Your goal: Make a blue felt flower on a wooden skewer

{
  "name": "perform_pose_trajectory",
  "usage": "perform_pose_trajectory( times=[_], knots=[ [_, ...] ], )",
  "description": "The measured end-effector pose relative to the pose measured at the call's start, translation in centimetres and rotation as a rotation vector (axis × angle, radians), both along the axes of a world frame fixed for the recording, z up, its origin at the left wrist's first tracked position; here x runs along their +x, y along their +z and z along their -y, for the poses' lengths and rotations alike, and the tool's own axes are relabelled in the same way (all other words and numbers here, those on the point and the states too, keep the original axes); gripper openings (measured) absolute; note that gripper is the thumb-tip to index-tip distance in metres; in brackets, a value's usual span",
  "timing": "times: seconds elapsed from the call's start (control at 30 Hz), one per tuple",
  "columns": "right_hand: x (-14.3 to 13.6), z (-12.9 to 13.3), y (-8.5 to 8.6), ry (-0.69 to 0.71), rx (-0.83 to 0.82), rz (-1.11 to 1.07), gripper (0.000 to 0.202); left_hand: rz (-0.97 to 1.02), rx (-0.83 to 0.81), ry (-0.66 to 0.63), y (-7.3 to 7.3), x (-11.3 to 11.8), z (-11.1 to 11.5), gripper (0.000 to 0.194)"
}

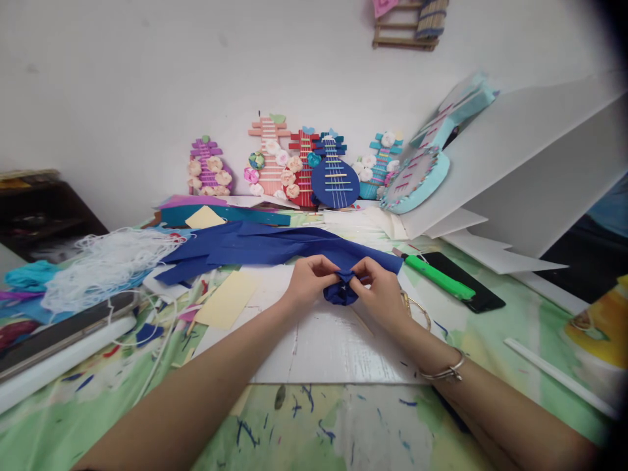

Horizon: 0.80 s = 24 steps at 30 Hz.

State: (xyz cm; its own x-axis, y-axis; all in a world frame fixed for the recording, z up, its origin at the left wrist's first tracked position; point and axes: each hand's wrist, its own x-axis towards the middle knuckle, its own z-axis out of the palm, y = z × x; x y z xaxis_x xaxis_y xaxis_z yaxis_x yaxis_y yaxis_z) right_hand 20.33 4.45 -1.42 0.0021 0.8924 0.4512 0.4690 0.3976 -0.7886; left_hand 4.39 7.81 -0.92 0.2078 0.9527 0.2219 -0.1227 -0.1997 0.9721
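A small bunched piece of dark blue paper (pixel 340 294) is held between my two hands above a white board (pixel 314 353). My left hand (pixel 313 281) pinches its upper left side, thumb and forefinger closed on it. On the right, my right hand (pixel 380 291) grips the upper right side the same way. Under the blue piece a thin stick (pixel 362 322) shows on the board. Larger sheets of blue paper (pixel 245 245) lie just behind my hands. Gold-handled scissors (pixel 418 311) are partly hidden behind my right hand.
Decorated lute-shaped crafts (pixel 335 183) lean on the wall. A green cutter (pixel 439 277) lies on a black slab (pixel 483 299) at right. White string (pixel 112 261) and a cream card (pixel 228 299) are at left. White boards (pixel 515 170) and a yellow container (pixel 601 320) stand at right.
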Motion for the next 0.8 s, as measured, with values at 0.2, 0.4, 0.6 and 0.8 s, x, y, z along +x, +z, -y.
perform_pose_trajectory(
  times=[0.2, 0.4, 0.6, 0.8],
  knots=[
    [-0.13, 0.26, -0.22, -0.127, 0.166, 0.278, 0.005, -0.136, 0.127, 0.148, 0.29, 0.38, 0.69, 0.006],
    [-0.03, 0.2, -0.11, -0.037, 0.117, 0.161, 0.007, -0.202, 0.259, 0.093, 0.06, 0.27, 0.79, 0.018],
    [0.28, 0.13, 0.22, -0.024, 0.126, 0.154, 0.006, -0.263, 0.469, 0.074, 0.18, 0.0, 1.02, 0.02],
    [-0.39, 0.39, 0.45, 0.025, 0.065, 0.004, 0.019, -0.306, 0.51, 0.214, 0.0, -0.17, 0.77, 0.019]
  ],
)
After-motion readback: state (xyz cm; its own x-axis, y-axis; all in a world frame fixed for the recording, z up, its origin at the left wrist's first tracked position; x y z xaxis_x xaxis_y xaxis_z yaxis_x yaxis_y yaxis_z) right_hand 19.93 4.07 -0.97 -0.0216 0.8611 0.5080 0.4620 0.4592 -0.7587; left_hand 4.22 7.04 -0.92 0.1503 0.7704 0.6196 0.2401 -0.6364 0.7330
